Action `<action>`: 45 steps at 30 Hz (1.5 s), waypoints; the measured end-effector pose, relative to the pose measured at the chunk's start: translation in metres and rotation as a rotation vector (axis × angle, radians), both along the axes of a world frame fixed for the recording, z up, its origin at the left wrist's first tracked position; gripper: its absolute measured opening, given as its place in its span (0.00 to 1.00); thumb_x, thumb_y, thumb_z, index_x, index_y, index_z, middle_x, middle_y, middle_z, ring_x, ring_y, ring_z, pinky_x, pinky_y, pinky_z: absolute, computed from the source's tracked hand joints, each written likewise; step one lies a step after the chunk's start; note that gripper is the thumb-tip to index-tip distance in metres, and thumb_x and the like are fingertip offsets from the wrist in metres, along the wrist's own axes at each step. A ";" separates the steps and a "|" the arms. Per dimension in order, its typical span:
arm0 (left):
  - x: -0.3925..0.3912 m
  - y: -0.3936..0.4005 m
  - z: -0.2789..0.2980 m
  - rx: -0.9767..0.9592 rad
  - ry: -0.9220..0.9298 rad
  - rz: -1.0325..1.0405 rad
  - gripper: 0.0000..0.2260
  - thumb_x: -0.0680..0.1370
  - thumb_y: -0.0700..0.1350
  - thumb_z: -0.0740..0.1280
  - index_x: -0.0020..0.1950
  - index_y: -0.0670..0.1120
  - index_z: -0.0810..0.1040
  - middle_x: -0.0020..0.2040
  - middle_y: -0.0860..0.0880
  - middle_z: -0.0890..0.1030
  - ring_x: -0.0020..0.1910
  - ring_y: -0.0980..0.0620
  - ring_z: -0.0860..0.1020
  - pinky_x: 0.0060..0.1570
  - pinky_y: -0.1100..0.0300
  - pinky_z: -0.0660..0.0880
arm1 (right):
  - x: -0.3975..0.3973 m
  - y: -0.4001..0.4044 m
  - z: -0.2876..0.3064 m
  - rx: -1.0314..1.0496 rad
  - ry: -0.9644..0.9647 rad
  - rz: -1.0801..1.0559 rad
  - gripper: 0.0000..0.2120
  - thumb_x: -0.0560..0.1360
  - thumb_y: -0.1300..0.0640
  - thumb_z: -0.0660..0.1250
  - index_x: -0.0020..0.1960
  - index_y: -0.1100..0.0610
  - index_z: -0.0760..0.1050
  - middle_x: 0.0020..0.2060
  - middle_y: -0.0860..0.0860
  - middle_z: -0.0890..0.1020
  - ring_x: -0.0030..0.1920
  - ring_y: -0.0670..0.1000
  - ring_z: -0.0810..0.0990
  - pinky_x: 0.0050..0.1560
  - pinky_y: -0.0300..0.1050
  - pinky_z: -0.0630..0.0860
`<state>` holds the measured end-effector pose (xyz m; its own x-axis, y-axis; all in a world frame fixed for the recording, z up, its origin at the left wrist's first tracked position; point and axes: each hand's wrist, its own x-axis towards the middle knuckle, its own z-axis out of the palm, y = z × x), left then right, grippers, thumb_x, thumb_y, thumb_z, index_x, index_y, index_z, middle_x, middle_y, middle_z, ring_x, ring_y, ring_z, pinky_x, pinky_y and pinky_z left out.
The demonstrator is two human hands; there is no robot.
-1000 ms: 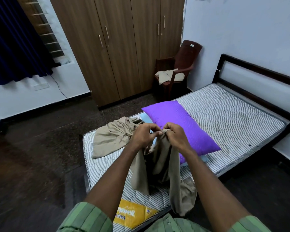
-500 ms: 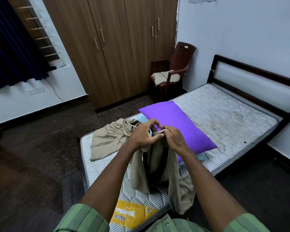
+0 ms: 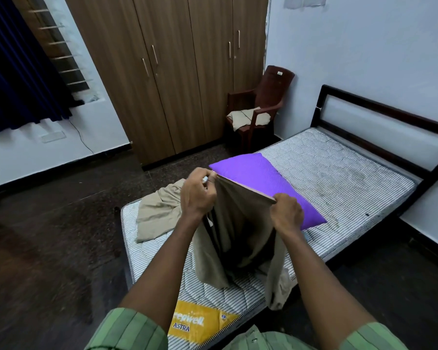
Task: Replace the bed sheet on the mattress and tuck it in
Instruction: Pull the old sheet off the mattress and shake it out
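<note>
Left hand (image 3: 197, 195) and right hand (image 3: 286, 215) both pinch the top hem of the tan bed sheet (image 3: 238, 231), stretched taut between them, its long axis running left-far to right-near. The rest hangs below both hands onto the bare striped mattress (image 3: 339, 178), with more bunched at left. Both hands sit equally on the edge. Purple pillow (image 3: 266, 180) lies just behind. Likely next: spread it away over the mattress. No containers visible.
</note>
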<state>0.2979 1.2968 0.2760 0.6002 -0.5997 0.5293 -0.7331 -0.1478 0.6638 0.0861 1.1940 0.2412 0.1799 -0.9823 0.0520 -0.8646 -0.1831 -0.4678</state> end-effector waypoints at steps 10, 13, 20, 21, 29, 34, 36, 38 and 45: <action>-0.014 -0.006 -0.016 0.223 0.036 -0.343 0.23 0.69 0.53 0.79 0.63 0.57 0.80 0.55 0.59 0.82 0.55 0.63 0.79 0.57 0.61 0.77 | 0.005 0.002 0.020 0.169 -0.453 0.341 0.09 0.67 0.54 0.64 0.38 0.54 0.82 0.32 0.49 0.82 0.40 0.52 0.81 0.42 0.49 0.75; -0.038 -0.017 -0.022 0.346 0.005 -0.509 0.17 0.69 0.55 0.76 0.57 0.55 0.83 0.49 0.58 0.85 0.49 0.61 0.81 0.51 0.56 0.79 | 0.026 0.011 0.032 0.200 -0.503 0.392 0.11 0.71 0.54 0.67 0.33 0.59 0.77 0.24 0.47 0.75 0.29 0.47 0.73 0.33 0.47 0.70; -0.023 -0.014 -0.019 0.379 -0.111 -0.398 0.12 0.74 0.54 0.63 0.48 0.53 0.84 0.37 0.52 0.83 0.39 0.51 0.79 0.42 0.53 0.76 | 0.028 0.007 0.026 0.045 -0.197 0.379 0.08 0.71 0.58 0.59 0.33 0.56 0.68 0.32 0.52 0.76 0.40 0.61 0.76 0.37 0.48 0.66; -0.023 -0.012 -0.016 0.368 -0.129 -0.377 0.09 0.75 0.51 0.63 0.47 0.53 0.82 0.38 0.51 0.83 0.40 0.50 0.79 0.43 0.52 0.76 | 0.028 0.009 0.024 0.035 -0.145 0.370 0.06 0.70 0.59 0.59 0.34 0.55 0.68 0.34 0.54 0.78 0.42 0.63 0.77 0.38 0.48 0.67; -0.006 0.009 0.002 -0.061 0.173 0.139 0.07 0.78 0.42 0.65 0.47 0.50 0.82 0.42 0.53 0.85 0.41 0.52 0.79 0.39 0.58 0.68 | -0.006 0.002 0.003 0.010 0.038 0.080 0.10 0.73 0.65 0.61 0.48 0.57 0.80 0.49 0.59 0.84 0.52 0.63 0.82 0.49 0.51 0.77; 0.019 0.017 -0.007 0.101 0.290 0.308 0.07 0.78 0.53 0.68 0.53 0.52 0.82 0.50 0.52 0.83 0.52 0.50 0.81 0.49 0.55 0.75 | -0.019 0.004 0.001 0.064 -0.173 -0.010 0.16 0.71 0.65 0.62 0.50 0.52 0.85 0.48 0.58 0.86 0.52 0.63 0.82 0.51 0.51 0.78; 0.009 0.018 -0.012 0.191 0.108 0.021 0.22 0.71 0.55 0.77 0.64 0.56 0.78 0.58 0.57 0.79 0.56 0.59 0.77 0.55 0.61 0.73 | -0.012 0.011 0.007 0.098 -0.306 0.138 0.12 0.67 0.65 0.60 0.40 0.53 0.81 0.37 0.53 0.84 0.44 0.59 0.82 0.43 0.49 0.75; -0.013 0.013 -0.013 0.267 -0.025 -0.327 0.31 0.67 0.57 0.80 0.68 0.55 0.77 0.61 0.57 0.79 0.59 0.60 0.77 0.58 0.62 0.74 | 0.002 0.024 0.019 0.116 -0.388 0.325 0.10 0.64 0.61 0.59 0.34 0.50 0.77 0.29 0.49 0.79 0.36 0.52 0.78 0.37 0.47 0.70; -0.030 0.006 -0.020 0.387 -0.131 -0.362 0.12 0.74 0.48 0.66 0.54 0.55 0.85 0.45 0.52 0.86 0.47 0.48 0.83 0.42 0.54 0.77 | 0.022 0.032 0.030 0.095 -0.352 0.368 0.09 0.67 0.62 0.64 0.37 0.52 0.80 0.29 0.48 0.78 0.37 0.53 0.77 0.36 0.45 0.67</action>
